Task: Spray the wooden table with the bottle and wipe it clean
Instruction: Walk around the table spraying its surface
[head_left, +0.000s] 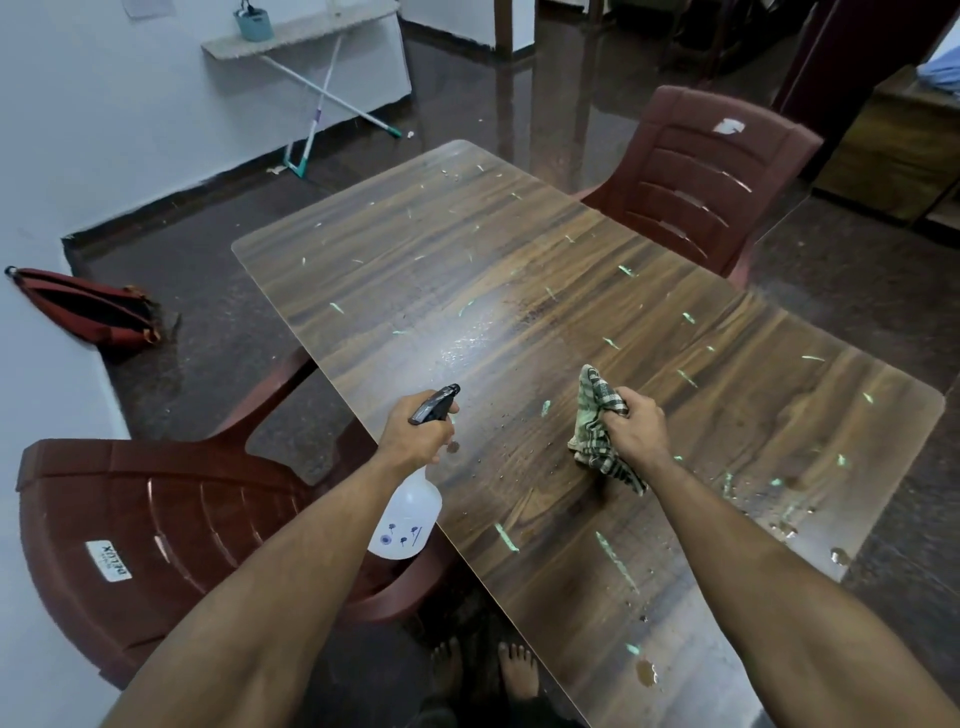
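Left hand (415, 431) gripped the spray bottle (408, 512) over the wooden table's (415, 260) near left edge; right hand (636, 426) clutched a bunched checked cloth (597, 431) on it. Droplets showed centrally, but scattered green flecks (506, 538) suggested wiping had barely begun.

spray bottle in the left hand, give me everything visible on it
The spray bottle has a translucent white plastic body with small blue flower-like prints near its base and a black trigger head. The left hand grips its neck, fingers at the trigger, so the neck is hidden. It is held in the air, tilted, nozzle pointing out over the wooden table, body hanging past the table's near-left edge above a maroon plastic chair. Liquid level cannot be told.
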